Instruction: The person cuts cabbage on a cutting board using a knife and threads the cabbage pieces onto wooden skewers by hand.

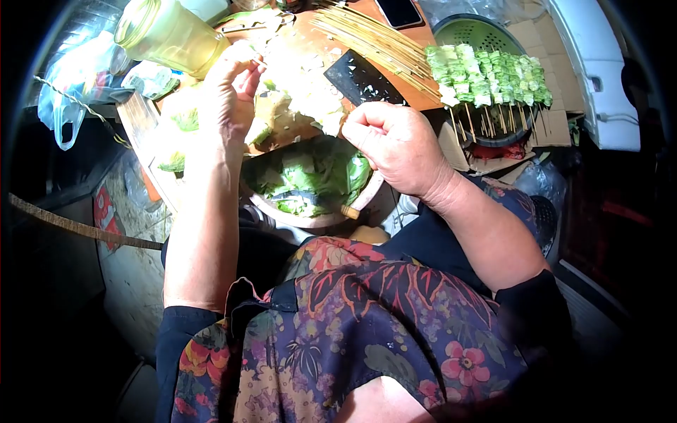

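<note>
My left hand (236, 92) is raised over the cutting board, its thumb and fingers pinched together. Something small and pale shows at the fingertips, too small to name. Closer to the board's near right side, my right hand (398, 144) is closed, and its curled fingers hide whatever may be inside. Chopped pale cabbage (317, 99) lies on the board between the hands. Below them, a basin (324, 220) holds cut green leaves (310, 173), with a wooden handle (349, 211) at its near rim. A dark flat blade (363, 77) rests beyond my right hand, flecked with bits.
Bare bamboo skewers (374, 39) lie at the back of the board. At right, skewers threaded with leaf pieces (486, 74) rest across a green colander (469, 28). A phone (400, 13) lies behind. At left stand a yellowish pitcher (169, 39) and a blue plastic bag (77, 88).
</note>
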Available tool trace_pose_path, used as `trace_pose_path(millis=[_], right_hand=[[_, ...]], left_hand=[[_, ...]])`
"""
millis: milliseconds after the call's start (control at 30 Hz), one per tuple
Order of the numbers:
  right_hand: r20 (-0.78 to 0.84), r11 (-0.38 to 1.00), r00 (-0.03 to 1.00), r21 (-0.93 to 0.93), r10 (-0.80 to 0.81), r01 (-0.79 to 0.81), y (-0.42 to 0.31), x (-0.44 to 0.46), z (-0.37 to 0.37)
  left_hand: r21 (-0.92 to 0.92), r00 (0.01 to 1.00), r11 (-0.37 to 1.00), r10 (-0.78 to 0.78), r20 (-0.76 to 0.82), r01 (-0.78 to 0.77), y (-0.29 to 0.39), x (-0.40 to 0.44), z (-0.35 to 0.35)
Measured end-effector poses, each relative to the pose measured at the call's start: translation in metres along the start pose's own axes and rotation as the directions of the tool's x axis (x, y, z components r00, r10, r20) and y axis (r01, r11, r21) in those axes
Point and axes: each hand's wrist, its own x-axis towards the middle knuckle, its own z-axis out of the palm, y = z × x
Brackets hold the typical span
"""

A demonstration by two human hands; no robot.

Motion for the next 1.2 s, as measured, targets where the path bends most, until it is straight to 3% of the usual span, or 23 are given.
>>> trace_pose_path(millis=[367, 467, 767, 833, 1033, 1200], right_hand=[[-0.006, 0.998, 0.999, -0.031, -0.046, 0.046, 0.001, 0.0, 0.002], [0.008, 0.999, 0.999, 0.034, -0.035, 0.034, 0.003, -0.002, 0.005], [-0.053, 0.997, 0.996, -0.028, -0.077, 0.075, 0.003, -0.005, 0.007], [-0.061, 0.996, 0.994, 0.012, -0.085, 0.086, 0.005, -0.006, 0.007], [-0.022, 0.991, 0.999, 0.13, 0.035, -0.032, -0.002, -0.011, 0.003], [-0.04, 0.986, 0.999, 0.169, -0.002, 0.009, -0.003, -0.012, 0.002]], left_hand=[[0.111, 0.998, 0.993, 0.049, 0.03, -0.052, 0.004, -0.002, 0.007], [0.1, 0.998, 0.994, 0.034, 0.054, -0.039, 0.003, -0.004, 0.008], [0.196, 0.981, 0.967, 0.139, 0.134, -0.164, 0.005, -0.015, 0.017], [0.229, 0.958, 0.954, 0.135, 0.251, -0.194, 0.006, -0.015, 0.015], [0.206, 0.941, 0.968, 0.067, 0.333, -0.142, 0.009, -0.018, 0.014], [0.304, 0.979, 0.945, 0.065, 0.194, -0.123, 0.001, -0.033, 0.037]])
